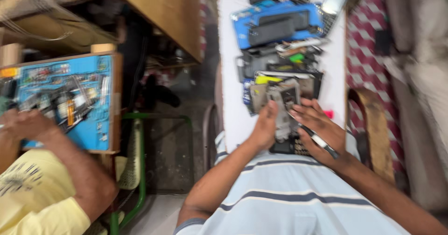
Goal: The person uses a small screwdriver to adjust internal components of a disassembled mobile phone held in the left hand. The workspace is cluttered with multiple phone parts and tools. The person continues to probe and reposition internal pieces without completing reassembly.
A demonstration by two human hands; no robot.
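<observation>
Two hands worked in the head view: left hand (265, 125) gripped the blurred circuit board (283, 111) on the white bench (231, 76); right hand (317, 127) pinched a dark tool (319, 141). Steady support and light tool pressure seemed advisable.

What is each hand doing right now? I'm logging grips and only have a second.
Left hand: fingers curled against the grey phone part, steadying it.
Right hand: shut on a slim dark tool, fingers also touching the part.

blurred: phone parts (284, 83) | hidden: device (283, 123) under hands | cut off: co-worker's hand (23, 125)
</observation>
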